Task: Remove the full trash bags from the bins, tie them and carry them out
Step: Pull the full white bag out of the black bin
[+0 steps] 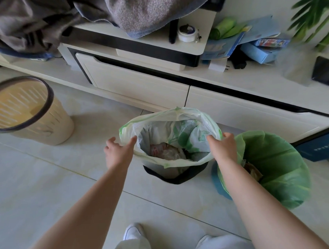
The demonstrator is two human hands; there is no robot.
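I count 3 bins. Beige bin (pixel 29 114) bagless; green-lined bin (pixel 269 169) untouched. White bag (pixel 171 135) sits in the black bin (pixel 177 177), rim lifted, untied. Left hand (pixel 118 150), right hand (pixel 224 146): fingers clamped on its rim.

Bright, soft daylight; faint shadows on the floor (pixel 50 184); wide-angle bending at edges; blurred plant (pixel 316 13) top right.

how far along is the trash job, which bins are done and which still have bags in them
Looks done: the cream bin on the left stands with no bag in it. In hand: the left hand and right hand each grip the rim of the white bag, lifted but still in the black bin, untied. Left: the green bag on the right bin, then tying and carrying out.
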